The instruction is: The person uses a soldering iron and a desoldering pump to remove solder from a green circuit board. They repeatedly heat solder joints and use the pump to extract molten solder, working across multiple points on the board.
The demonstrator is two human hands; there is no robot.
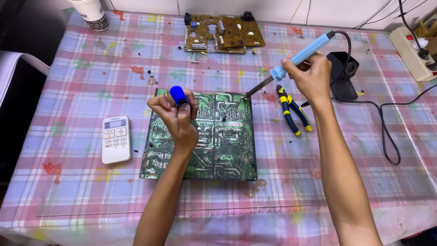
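Both hands busy over a green board on a plaid table.

Left hand [175,116] is wrapped around a blue pump [178,94], held upright over the board [223,141], which lies flat mid-table. Right hand [312,75] grips a light-blue iron [298,57], tip touching the board's top right corner. Pliers [291,111] lie just right of the board, a white remote [115,139] to its left, and a brown board [223,33] sits further back.

White remote control [115,139] left on plaid tablecloth [73,91]. Brown circuit board [223,34] at far edge, paper cup [92,13] far left corner. Blue-yellow pliers [292,111] right of centre, black stand [343,75] beyond, power strip [412,52] far right.
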